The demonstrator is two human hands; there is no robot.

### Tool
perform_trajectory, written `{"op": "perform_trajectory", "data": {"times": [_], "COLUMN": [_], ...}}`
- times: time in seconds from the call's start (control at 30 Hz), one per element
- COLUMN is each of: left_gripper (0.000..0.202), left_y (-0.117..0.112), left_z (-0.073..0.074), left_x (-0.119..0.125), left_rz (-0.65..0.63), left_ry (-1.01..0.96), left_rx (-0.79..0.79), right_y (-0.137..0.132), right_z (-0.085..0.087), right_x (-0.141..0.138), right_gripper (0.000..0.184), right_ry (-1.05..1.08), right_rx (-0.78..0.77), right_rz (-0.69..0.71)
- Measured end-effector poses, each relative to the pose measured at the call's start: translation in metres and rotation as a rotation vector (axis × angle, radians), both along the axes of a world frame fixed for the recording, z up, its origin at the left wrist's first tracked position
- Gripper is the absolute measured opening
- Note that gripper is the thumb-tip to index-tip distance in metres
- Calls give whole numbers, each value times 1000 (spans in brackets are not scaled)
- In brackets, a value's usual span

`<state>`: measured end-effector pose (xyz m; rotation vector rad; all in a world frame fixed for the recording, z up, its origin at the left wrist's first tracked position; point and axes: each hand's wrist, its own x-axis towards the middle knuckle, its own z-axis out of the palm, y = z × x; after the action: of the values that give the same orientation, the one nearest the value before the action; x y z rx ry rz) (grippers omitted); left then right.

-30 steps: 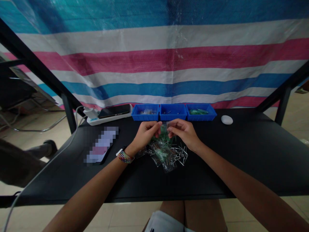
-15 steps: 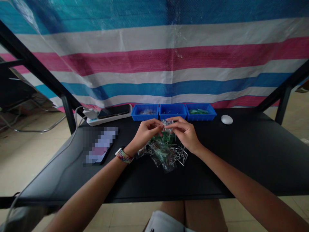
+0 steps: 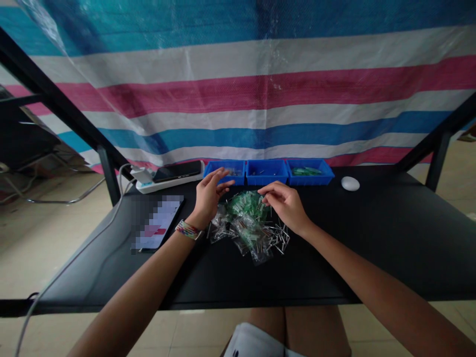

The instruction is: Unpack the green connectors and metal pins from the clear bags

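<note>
My left hand (image 3: 210,197) hovers at the front of the left blue bin (image 3: 208,179), its fingers apart and nothing visible in them. Small clear plastic bags (image 3: 233,172) lie in that bin, partly behind my fingers. My right hand (image 3: 285,204) is at the right side of a pile, thumb and fingertips pinched together; whatever they may hold is too small to make out. In the pile are green plastic pieces (image 3: 248,203), clear plastic bags (image 3: 262,254) and loose silver metal pins (image 3: 281,239).
The middle blue bin (image 3: 266,180) holds a few small metal bits, and the right blue bin (image 3: 323,179) has green pieces. A white mouse (image 3: 350,184) sits to the right. On the left lie a phone (image 3: 158,225) and a white power strip (image 3: 148,187) with a dark phone (image 3: 177,171) on it.
My hands have come apart from a clear bag held between them. My left hand has moved left and up toward the left bin, its fingers spreading; my right hand stays nearly in place.
</note>
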<state>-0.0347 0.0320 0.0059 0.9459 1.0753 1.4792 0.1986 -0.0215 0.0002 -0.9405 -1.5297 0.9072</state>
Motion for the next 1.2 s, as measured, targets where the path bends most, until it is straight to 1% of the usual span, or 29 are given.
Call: {"op": "perform_trajectory", "data": {"times": [0.07, 0.13, 0.17, 0.2, 0.27, 0.33, 0.37, 0.4, 0.43, 0.5, 0.63, 0.73, 0.87, 0.93, 1.03, 1.1, 1.2], "left_gripper": [34, 28, 25, 23, 18, 17, 19, 20, 21, 22, 23, 26, 26, 23, 26, 30, 34], "left_y": [0, -2, -4, -6, -12, -17, -18, -19, -19, -16, -10, -7, -7, -8, -10, -10, -11], "left_z": [-3, -3, -2, 0, 5, 10, 11, 12, 12, 10, 3, 0, 0, 1, 2, 2, 2], "left_x": [0, 0, 0, 0, -1, -3, -3, -4, -5, -5, -4, -2, 0, 1, 5, 8, 12], "left_rz": [-11, -39, -70, -117, -207, -242, -248, -256, -267, -312, -398, -411, -426, -415, -370, -310, -217], "left_ry": [21, 142, 255, 411, 805, 1166, 1280, 1349, 1378, 1351, 1130, 972, 838, 759, 550, 398, 217], "left_rx": [-16, 31, 87, 166, 365, 542, 594, 620, 629, 614, 576, 532, 463, 436, 380, 338, 270], "right_y": [3, 4, 5, 4, 4, 3, 2, 2, 2, 2, 2, 1, 2, 2, 1, 0, 0], "right_z": [-4, -6, -7, -8, -9, -9, -9, -9, -9, -9, -8, -9, -11, -11, -11, -10, -9], "right_x": [1, 2, 3, 3, 2, 1, 1, 0, 0, 0, -1, -1, -2, -2, -3, -4, -5], "right_gripper": [16, 16, 17, 18, 20, 21, 21, 21, 21, 21, 28, 32, 32, 31, 27, 24, 24], "right_ry": [-119, -261, -328, -386, -466, -506, -518, -526, -530, -531, -499, -480, -468, -453, -403, -334, -173], "right_rx": [38, 127, 173, 212, 253, 271, 276, 280, 282, 278, 247, 235, 227, 224, 203, 151, 24], "right_rz": [-18, -27, -25, -21, -11, -5, -4, -5, -7, -7, -1, -6, -4, -10, -25, -30, -26]}}
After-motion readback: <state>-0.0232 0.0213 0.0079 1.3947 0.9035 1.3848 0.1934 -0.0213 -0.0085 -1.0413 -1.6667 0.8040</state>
